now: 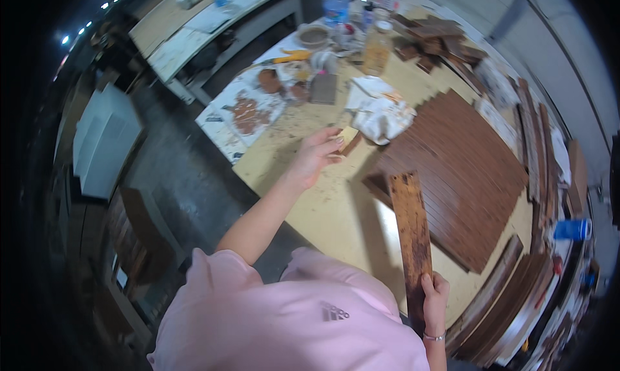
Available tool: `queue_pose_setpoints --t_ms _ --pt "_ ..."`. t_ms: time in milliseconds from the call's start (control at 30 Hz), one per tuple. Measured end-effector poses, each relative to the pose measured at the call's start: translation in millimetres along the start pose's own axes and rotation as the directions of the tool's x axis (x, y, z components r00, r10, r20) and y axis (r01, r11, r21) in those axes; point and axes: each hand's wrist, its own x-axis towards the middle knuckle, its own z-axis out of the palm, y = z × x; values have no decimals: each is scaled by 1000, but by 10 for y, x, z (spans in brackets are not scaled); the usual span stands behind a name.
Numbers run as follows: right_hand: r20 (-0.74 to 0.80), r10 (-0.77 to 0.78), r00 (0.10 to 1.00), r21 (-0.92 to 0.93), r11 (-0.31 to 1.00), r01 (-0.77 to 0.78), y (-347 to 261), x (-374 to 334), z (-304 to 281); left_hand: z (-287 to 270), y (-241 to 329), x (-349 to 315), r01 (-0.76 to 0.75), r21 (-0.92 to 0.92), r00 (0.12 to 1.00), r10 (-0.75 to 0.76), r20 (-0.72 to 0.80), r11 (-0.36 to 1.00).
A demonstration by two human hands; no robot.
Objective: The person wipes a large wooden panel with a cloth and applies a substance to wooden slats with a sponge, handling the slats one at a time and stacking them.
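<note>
My left hand (311, 158) is closed around a small block (349, 138), pale yellow on one face and brown on another, held above the table; its exact kind is unclear. In my right hand (434, 300) is a long wooden strip (411, 229), gripped near its lower end. The strip stands tilted up before me, its face orange-brown with dark stains. Just beyond the strip lies a large brown panel of narrow slats (462, 170). A crumpled white cloth or paper (382, 112) rests beyond the small block.
Across the far side of the table (310, 206) stand a glass jar (378, 48), a plastic bottle (336, 6) and a bowl (314, 37). A grey block (323, 88) and brown-smeared white sheet (248, 116) lie left. Wood pieces (439, 38) and long planks (494, 300) line the right.
</note>
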Motion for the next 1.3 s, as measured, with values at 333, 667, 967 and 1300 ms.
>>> queue_pose_setpoints --t_ms 333,667,967,1300 --pt "166 43 985 20 999 -47 -247 191 259 -2157 558 355 257 952 494 825 -275 164" --pt "142 58 988 -28 998 -55 -270 189 286 -2354 459 496 329 941 559 787 -261 79" --pt "111 44 993 -77 996 -36 -316 145 231 -1069 448 230 -324 595 828 525 -199 736" --pt "88 -1 996 -128 992 13 -374 10 127 627 490 -353 -776 628 535 588 607 58"
